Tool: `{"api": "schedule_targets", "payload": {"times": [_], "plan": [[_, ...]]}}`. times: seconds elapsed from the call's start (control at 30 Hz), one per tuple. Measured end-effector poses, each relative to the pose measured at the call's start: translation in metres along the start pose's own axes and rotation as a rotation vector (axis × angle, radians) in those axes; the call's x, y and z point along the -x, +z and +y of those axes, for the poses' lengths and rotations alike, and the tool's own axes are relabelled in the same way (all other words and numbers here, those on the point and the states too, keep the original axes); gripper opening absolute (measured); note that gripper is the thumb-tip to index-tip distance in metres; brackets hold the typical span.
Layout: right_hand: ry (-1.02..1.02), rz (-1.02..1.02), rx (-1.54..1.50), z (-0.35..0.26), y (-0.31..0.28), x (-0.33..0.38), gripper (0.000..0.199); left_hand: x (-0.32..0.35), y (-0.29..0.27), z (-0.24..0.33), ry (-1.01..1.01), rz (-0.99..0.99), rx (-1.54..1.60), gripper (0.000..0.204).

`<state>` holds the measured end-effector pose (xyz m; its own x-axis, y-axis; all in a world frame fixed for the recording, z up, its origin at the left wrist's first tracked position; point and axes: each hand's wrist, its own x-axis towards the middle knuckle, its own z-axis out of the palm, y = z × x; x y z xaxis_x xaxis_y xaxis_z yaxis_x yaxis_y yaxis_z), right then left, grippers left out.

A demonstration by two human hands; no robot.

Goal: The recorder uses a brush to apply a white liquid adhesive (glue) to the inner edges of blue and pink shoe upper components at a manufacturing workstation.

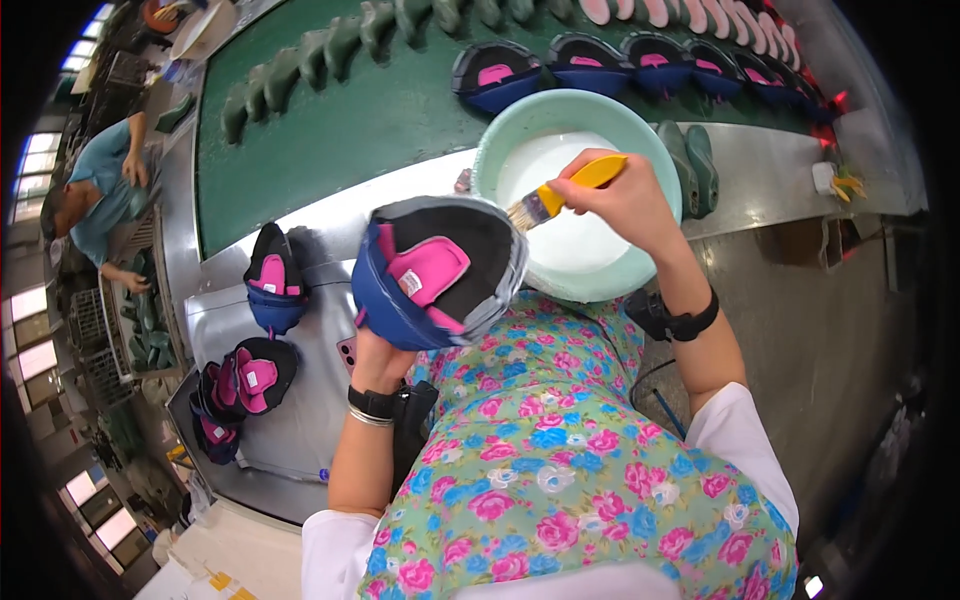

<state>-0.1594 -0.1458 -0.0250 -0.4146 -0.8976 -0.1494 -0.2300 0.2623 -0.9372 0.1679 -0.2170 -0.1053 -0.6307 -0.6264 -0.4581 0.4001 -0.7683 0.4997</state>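
My left hand (385, 358) grips a blue shoe upper (372, 290) from beneath, its pink tongue and dark inside facing up. My right hand (630, 205) is closed on the yellow handle of a paintbrush (580, 182). The brush's bristles meet the rim of the upper, where a pale wet-looking film shows along the edge. Behind and below the brush is a light green basin (486, 150) of white liquid (570, 240). My left fingers are mostly hidden under the upper.
Several more uppers (498, 75) line the green conveyor belt (290, 170), with green soles (345, 45) and pink insoles (655, 12) beyond. Other uppers (260, 375) lie on the metal tray (300, 420) at left, near a phone (347, 352). Another person (95, 195) works at far left.
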Motion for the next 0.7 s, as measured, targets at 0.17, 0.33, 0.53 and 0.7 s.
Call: {"api": "schedule_targets", "payload": {"times": [0.17,0.33,0.53,0.7], "plan": [[-0.181,-0.084,-0.045,-0.041,0.006,-0.005,0.014,-0.008,0.001,-0.002,-0.228,0.149,0.332,0.027],[-0.497,-0.556,-0.221,-0.07,0.04,0.002,0.018,-0.01,0.029,-0.019,-0.28,-0.044,0.041,0.033],[-0.363,-0.451,-0.123,-0.047,0.049,-0.006,0.015,-0.003,0.05,-0.02,-0.665,-0.163,0.386,0.036],[-0.157,-0.294,-0.03,-0.01,0.026,0.005,0.014,-0.007,0.041,-0.017,-0.726,-0.096,0.418,0.037]]}}
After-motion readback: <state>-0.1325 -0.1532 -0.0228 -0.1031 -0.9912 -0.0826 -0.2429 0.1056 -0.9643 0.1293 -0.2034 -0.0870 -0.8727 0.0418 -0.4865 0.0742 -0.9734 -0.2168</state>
